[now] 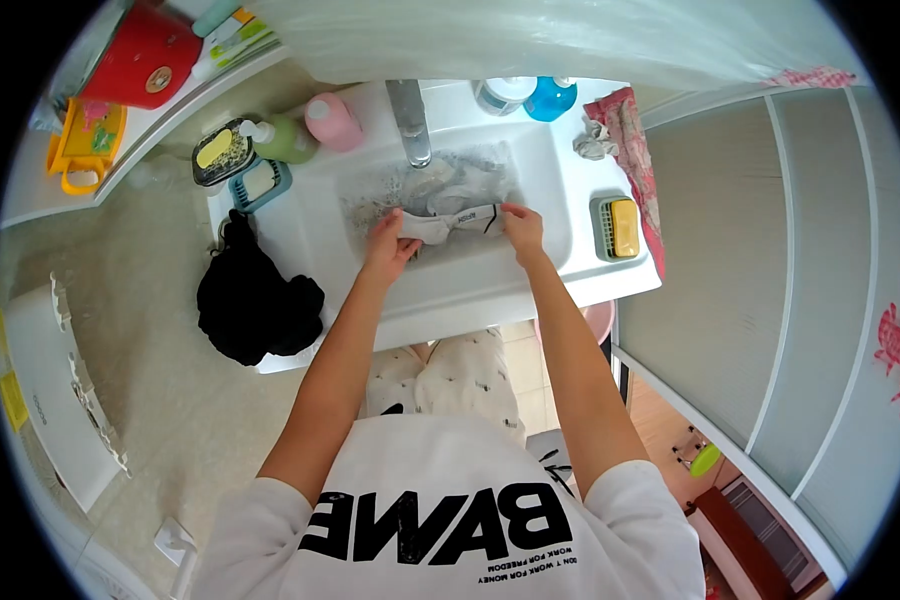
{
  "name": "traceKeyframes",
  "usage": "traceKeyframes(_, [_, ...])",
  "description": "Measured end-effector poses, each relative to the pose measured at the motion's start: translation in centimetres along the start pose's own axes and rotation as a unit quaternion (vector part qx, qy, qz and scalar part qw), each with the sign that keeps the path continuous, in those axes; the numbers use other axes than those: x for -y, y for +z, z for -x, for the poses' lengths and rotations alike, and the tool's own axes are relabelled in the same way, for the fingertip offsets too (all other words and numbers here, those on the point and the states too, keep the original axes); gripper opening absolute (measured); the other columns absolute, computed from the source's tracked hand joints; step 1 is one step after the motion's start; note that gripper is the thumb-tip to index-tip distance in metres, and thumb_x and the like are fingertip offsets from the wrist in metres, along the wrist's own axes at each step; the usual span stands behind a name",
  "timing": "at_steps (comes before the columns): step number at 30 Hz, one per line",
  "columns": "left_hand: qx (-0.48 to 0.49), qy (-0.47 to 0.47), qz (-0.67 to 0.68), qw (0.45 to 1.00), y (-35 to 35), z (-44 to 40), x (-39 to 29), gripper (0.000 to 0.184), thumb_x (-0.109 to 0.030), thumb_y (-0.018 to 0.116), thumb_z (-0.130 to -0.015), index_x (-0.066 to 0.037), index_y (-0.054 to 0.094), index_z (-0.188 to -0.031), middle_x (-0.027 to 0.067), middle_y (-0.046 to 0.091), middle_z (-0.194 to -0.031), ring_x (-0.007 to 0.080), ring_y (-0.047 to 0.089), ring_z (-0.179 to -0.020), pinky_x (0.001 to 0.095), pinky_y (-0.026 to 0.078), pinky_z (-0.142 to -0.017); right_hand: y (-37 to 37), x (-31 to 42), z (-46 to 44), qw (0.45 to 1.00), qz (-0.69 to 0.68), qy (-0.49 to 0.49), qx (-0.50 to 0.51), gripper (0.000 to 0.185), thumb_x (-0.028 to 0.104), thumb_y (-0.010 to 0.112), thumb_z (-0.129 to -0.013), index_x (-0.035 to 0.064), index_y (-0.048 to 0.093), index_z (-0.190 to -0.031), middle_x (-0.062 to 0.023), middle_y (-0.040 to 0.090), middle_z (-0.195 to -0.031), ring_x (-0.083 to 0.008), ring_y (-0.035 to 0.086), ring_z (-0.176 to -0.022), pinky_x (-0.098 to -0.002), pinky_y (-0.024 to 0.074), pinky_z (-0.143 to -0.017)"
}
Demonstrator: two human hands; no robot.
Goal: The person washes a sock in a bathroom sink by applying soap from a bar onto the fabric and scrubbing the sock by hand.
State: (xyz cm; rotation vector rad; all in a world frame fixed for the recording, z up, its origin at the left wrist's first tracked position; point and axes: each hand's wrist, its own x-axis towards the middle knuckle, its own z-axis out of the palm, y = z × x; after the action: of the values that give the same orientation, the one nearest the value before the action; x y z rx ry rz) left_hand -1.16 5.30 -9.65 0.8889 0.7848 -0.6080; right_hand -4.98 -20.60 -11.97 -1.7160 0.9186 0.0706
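Note:
A white sock (pixel 450 224) with dark lettering and a dark band near one end is stretched level between my two hands over the sink (pixel 550 190). My left hand (pixel 388 244) pinches its left end, and my right hand (pixel 521 229) grips the banded right end. Just beyond the sock, soapy grey water with suds (pixel 370 200) and more pale wet cloth (pixel 470 190) lie in the basin under the metal faucet (pixel 410 125).
Black cloth (pixel 255 300) hangs over the sink's left corner. Soap dishes, a green pump bottle (pixel 288 140) and a pink bottle (pixel 334 122) stand at the left rim. A blue bottle (pixel 551 98) is behind; yellow soap (pixel 625 228) and a red patterned cloth (pixel 630 140) lie right.

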Motion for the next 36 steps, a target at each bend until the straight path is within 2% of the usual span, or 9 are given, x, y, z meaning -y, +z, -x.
traceKeyframes(4, [-0.041, -0.050, 0.010, 0.998, -0.6, -1.1, 1.5, 0.033, -0.030, 0.062, -0.090, -0.022, 0.050, -0.120, 0.0047, 0.053, -0.114, 0.0231, 0.053, -0.105, 0.0486, 0.043, -0.093, 6.1, -2.9, 0.7, 0.892, 0.275, -0.255, -0.253, 0.045, 0.016, 0.060, -0.076, -0.0022, 0.057, -0.116, -0.0149, 0.066, -0.088, -0.0216, 0.060, -0.082, -0.0333, 0.0492, -0.073])
traceKeyframes(10, [0.077, -0.015, 0.100, 0.992, -3.3, -3.7, 3.4, 0.031, -0.030, 0.062, -0.088, -0.014, 0.054, -0.114, 0.0050, 0.057, -0.103, 0.0244, 0.055, -0.098, 0.0393, 0.045, -0.093, 13.3, 2.2, 8.8, 0.996, 0.000, -0.056, 0.071, 0.037, 0.030, 0.061, -0.082, -0.0034, 0.055, -0.097, -0.0300, 0.057, -0.111, -0.0417, 0.063, -0.074, -0.0470, 0.0513, -0.065])
traceKeyframes(13, [0.244, -0.109, 0.309, 0.913, -1.4, -2.6, 3.8, 0.024, -0.029, 0.058, -0.090, -0.012, 0.056, -0.107, 0.0033, 0.058, -0.095, 0.0204, 0.058, -0.088, 0.0338, 0.049, -0.083, 11.9, 7.0, 14.2, 0.949, 0.075, -0.302, -0.048, 0.033, 0.031, 0.058, -0.084, -0.0016, 0.060, -0.085, -0.0275, 0.063, -0.097, -0.0404, 0.064, -0.074, -0.0455, 0.0520, -0.064])
traceKeyframes(19, [0.111, -0.072, 0.046, 0.990, 2.7, -1.0, 2.5, 0.027, -0.038, 0.050, -0.094, -0.015, 0.056, -0.105, 0.0035, 0.061, -0.098, 0.0165, 0.058, -0.091, 0.0342, 0.047, -0.085, 9.5, 8.1, 9.6, 0.953, 0.277, -0.116, 0.047, 0.042, 0.039, 0.055, -0.086, 0.0005, 0.066, -0.074, -0.0226, 0.066, -0.088, -0.0409, 0.064, -0.071, -0.0490, 0.0514, -0.067])
traceKeyframes(25, [-0.059, -0.092, 0.060, 0.992, 2.7, -1.0, 2.4, 0.043, -0.044, 0.052, -0.091, -0.010, 0.054, -0.115, 0.0085, 0.055, -0.116, 0.0241, 0.053, -0.108, 0.0456, 0.039, -0.099, 8.3, -1.6, 1.5, 0.995, -0.010, -0.006, 0.103, 0.033, 0.034, 0.060, -0.084, 0.0017, 0.064, -0.078, -0.0202, 0.066, -0.079, -0.0389, 0.063, -0.076, -0.0469, 0.0491, -0.070])
traceKeyframes(28, [-0.047, -0.138, 0.089, 0.985, 1.5, 0.2, 1.4, 0.044, -0.042, 0.054, -0.091, -0.006, 0.054, -0.115, 0.0095, 0.054, -0.119, 0.0249, 0.050, -0.112, 0.0462, 0.038, -0.101, 8.8, -3.6, 1.7, 0.990, 0.026, -0.086, -0.111, 0.030, 0.030, 0.059, -0.084, 0.0001, 0.062, -0.088, -0.0211, 0.065, -0.082, -0.0394, 0.062, -0.078, -0.0463, 0.0474, -0.071])
traceKeyframes(31, [-0.013, -0.153, 0.083, 0.985, 0.7, 0.0, 1.4, 0.042, -0.039, 0.054, -0.091, -0.005, 0.053, -0.116, 0.0092, 0.054, -0.118, 0.0224, 0.051, -0.113, 0.0441, 0.037, -0.103, 12.9, -4.2, 5.1, 0.965, 0.172, -0.187, -0.065, 0.029, 0.025, 0.060, -0.080, 0.0003, 0.061, -0.096, -0.0214, 0.064, -0.087, -0.0397, 0.061, -0.083, -0.0475, 0.0460, -0.071])
traceKeyframes(33, [0.042, -0.139, 0.098, 0.984, -0.3, -1.2, 1.7, 0.042, -0.038, 0.054, -0.091, -0.005, 0.052, -0.116, 0.0091, 0.055, -0.118, 0.0212, 0.051, -0.113, 0.0437, 0.038, -0.102, 13.6, 0.7, 9.3, 0.991, 0.004, -0.127, 0.032, 0.033, 0.022, 0.064, -0.074, 0.0015, 0.059, -0.099, -0.0220, 0.061, -0.085, -0.0402, 0.058, -0.084, -0.0482, 0.0432, -0.077])
traceKeyframes(36, [0.203, -0.061, 0.137, 0.968, -1.4, -1.5, 2.2, 0.040, -0.036, 0.053, -0.092, -0.004, 0.051, -0.116, 0.0090, 0.054, -0.120, 0.0218, 0.051, -0.115, 0.0449, 0.040, -0.101, 12.8, 4.2, 13.2, 0.928, 0.050, -0.361, -0.074, 0.030, 0.017, 0.064, -0.073, 0.0021, 0.058, -0.098, -0.0230, 0.059, -0.083, -0.0405, 0.057, -0.083, -0.0486, 0.0403, -0.082])
